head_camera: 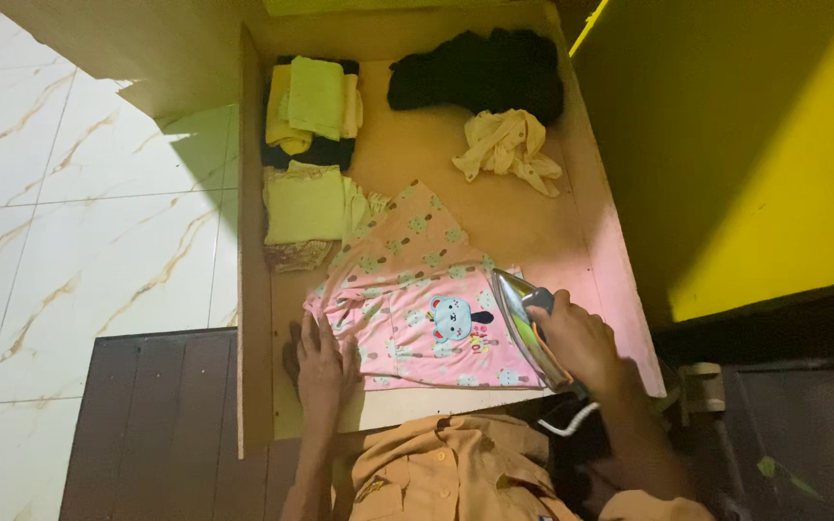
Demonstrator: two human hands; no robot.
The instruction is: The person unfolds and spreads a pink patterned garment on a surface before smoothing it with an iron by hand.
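Observation:
A small pink garment (407, 309) with a cartoon animal print lies spread on a wooden board (533, 222). My left hand (325, 362) rests flat on the garment's left edge, fingers apart. My right hand (581, 342) grips the handle of a metal clothes iron (523, 318), which sits tilted at the garment's right edge with its tip pointing away from me. A white cord (571, 420) trails from the iron's rear.
Folded yellow clothes (306, 203) and another yellow stack on dark cloth (313, 101) lie at the board's left. A black heap (480, 72) and a crumpled cream garment (509, 145) sit at the far end. Yellow wall (755, 145) right, tiled floor (79, 212) left.

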